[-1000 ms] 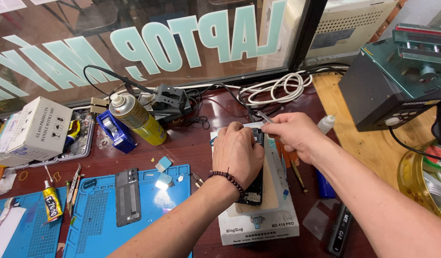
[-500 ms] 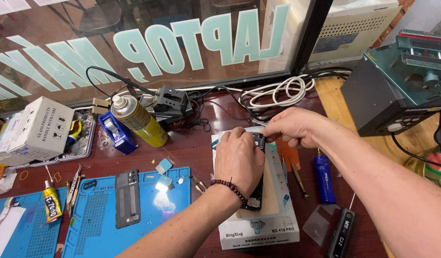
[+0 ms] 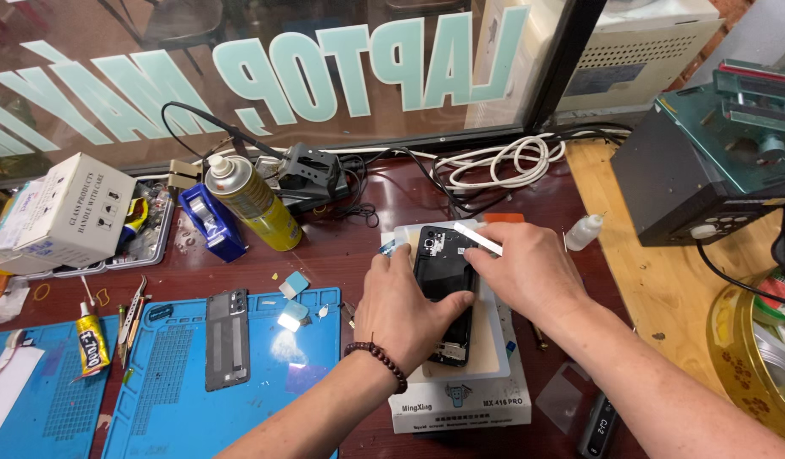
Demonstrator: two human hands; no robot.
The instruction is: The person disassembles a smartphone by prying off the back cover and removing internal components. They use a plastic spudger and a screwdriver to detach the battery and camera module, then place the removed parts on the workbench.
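Observation:
A black opened phone [image 3: 443, 272] lies on a pale pad on top of a white box [image 3: 460, 404]. My left hand [image 3: 405, 310] presses on the phone's left side and lower half, a bead bracelet on its wrist. My right hand [image 3: 524, 272] rests at the phone's right edge and pinches a thin white flat tool [image 3: 477, 238] that lies across the phone's top right corner. The lower part of the phone is hidden under my left hand.
A blue work mat [image 3: 172, 374] at lower left carries a grey phone back cover [image 3: 228, 338]. Nearby stand a yellow spray can [image 3: 255, 204], a blue tape dispenser [image 3: 209, 223], a white carton [image 3: 57, 212], a glue tube [image 3: 91, 340], a small dropper bottle [image 3: 584, 231], coiled white cable [image 3: 503, 161] and a dark machine [image 3: 707, 161].
My right hand has drawn in from the right and now sits against the phone with the white tool over its top corner. My left hand stays on the phone.

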